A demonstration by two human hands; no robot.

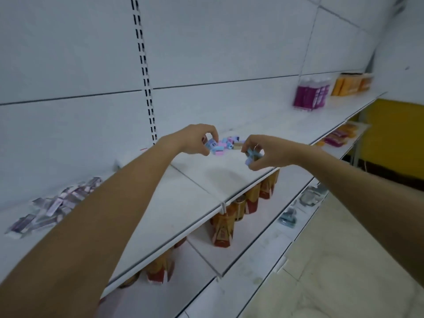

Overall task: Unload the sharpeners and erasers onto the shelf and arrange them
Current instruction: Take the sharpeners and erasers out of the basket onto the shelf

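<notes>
A small heap of pink, blue and purple sharpeners lies on the white shelf near the back wall. My left hand reaches over the heap's left side and pinches a blue sharpener between thumb and fingers. My right hand is just right of the heap, above the shelf, and pinches another blue sharpener. Further left on the same shelf lies a scattered group of wrapped purple-and-white erasers.
Purple bottles and orange packs stand at the shelf's far right. Red-and-gold boxes line the shelf below, and lower shelves hold grey and blue items. A slotted upright runs down the back panel.
</notes>
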